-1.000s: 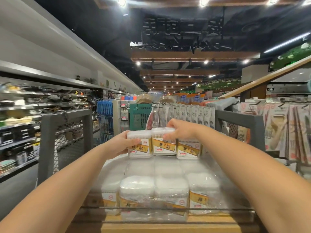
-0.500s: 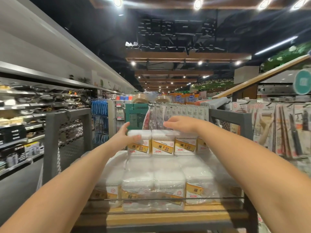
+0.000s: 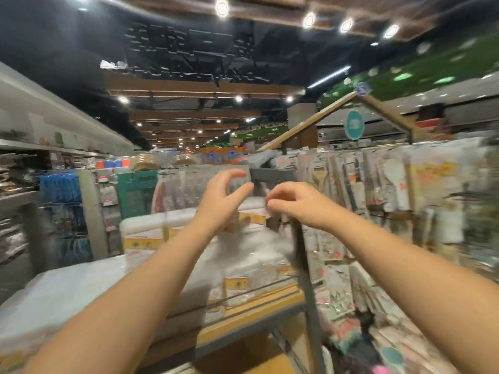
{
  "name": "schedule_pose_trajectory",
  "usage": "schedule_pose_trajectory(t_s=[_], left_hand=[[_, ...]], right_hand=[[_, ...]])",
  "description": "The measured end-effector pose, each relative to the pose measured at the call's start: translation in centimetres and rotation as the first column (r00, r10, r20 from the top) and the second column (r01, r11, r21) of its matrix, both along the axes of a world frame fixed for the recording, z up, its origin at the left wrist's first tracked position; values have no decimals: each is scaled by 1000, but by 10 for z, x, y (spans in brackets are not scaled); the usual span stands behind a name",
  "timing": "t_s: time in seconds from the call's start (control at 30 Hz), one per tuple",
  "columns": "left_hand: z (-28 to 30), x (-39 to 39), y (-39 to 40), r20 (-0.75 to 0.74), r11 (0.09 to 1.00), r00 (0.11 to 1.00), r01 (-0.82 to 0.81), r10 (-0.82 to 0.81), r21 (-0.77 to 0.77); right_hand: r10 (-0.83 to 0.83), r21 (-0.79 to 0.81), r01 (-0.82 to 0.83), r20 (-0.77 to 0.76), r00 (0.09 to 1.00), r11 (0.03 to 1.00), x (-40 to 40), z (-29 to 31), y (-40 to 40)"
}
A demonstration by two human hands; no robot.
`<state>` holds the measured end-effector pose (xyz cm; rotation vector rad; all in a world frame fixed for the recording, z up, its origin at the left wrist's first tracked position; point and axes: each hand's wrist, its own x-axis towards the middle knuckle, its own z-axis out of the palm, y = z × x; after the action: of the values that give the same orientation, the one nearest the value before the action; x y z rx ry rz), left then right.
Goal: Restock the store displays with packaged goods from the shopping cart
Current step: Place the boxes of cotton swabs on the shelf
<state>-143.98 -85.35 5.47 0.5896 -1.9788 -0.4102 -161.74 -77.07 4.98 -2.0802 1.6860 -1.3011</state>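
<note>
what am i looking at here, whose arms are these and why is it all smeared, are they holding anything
There is no machine here. The camera sits on a person's head and looks forward and down, so the two bare arms reaching away from you are that person's own. The smear suggests the head was turning quickly.

The left hand is raised with its fingers loosely curved and holds nothing. The right hand has its fingers curled; the blur hides whether it pinches anything.

Below the hands is a wooden display shelf stacked with white packs with yellow labels, wrapped in clear plastic. To the right hang packaged goods on hooks. Further left are store shelves of other wares.
</note>
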Motion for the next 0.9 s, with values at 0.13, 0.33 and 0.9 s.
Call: schedule_pose_trajectory(t_s=[0.13,0.33,0.9], left_hand=[[-11,-81,54,5,974,975,223,-223,43],[-56,-234,161,24,863,871,481,-490,155],[-356,-509,377,338,420,256,440,-906,794]], right_hand=[[-103,-52,112,148,984,992,-73,-19,79],[-417,192,372,325,849,908,-204,-77,237],[-888,774,462,277,368,432,-386,-350,510]])
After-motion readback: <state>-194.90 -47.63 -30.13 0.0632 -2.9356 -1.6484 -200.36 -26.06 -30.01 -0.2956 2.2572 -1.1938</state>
